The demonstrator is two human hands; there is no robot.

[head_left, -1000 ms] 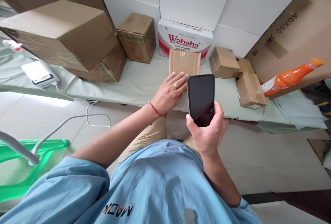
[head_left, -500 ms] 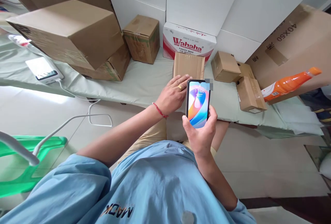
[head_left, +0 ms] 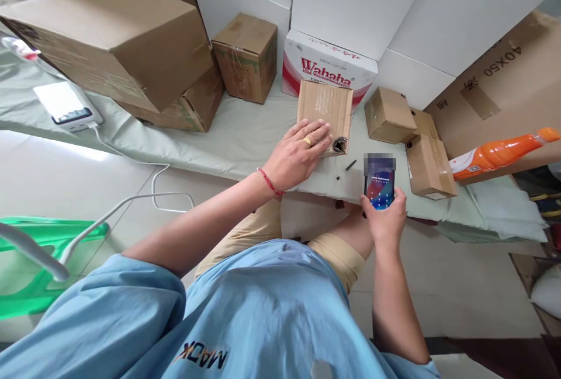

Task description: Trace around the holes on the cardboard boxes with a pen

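My left hand (head_left: 302, 151) lies flat with fingers stretched out on the lower left part of a small cardboard box (head_left: 326, 104). A dark, ragged hole (head_left: 340, 145) shows at the box's near right corner. In my right hand (head_left: 387, 215) is a smartphone (head_left: 379, 183), gripped by its lower end with the lit screen facing up. The screen shows rows of dots like a keypad; its top part is blurred out. Between the box and the phone, a dark pen (head_left: 350, 165) and a small black piece (head_left: 338, 178) lie on the pale green cloth.
Behind the box stands a Wahaha carton (head_left: 328, 63). Larger cardboard boxes (head_left: 153, 34) are stacked at left, near a white power bank (head_left: 68, 107) with a cable. At right are small boxes (head_left: 432, 166) and an orange bottle (head_left: 504, 150). A green stool (head_left: 52, 227) stands lower left.
My right hand has moved right with the phone, away from the box, uncovering the hole and the pen. The screen went from a lock picture to a keypad. My left hand stays on the box.
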